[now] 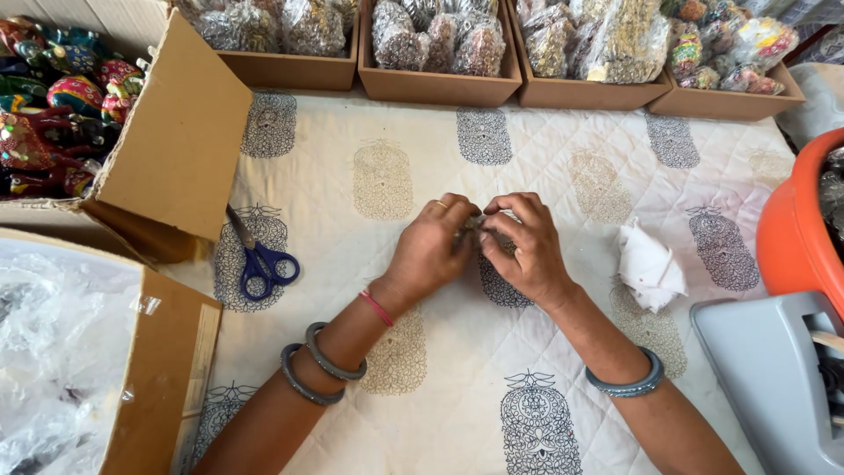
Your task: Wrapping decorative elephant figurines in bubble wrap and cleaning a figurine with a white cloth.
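Quilted cloth [545, 158], hands pinching trinket [472, 230]

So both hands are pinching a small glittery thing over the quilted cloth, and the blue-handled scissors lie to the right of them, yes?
Not quite: the blue-handled scissors lie left of the hands, by the cardboard box, as the head view shows. Both hands, left hand and right hand, do pinch it.

I see a quilted cream cloth [563, 132] with block-printed motifs covering the work surface. On it lie blue-handled scissors [260, 260], a white crumpled bundle [649, 266], a row of cardboard trays [438, 86] along the far edge, and an open carton [176, 141] on my left.
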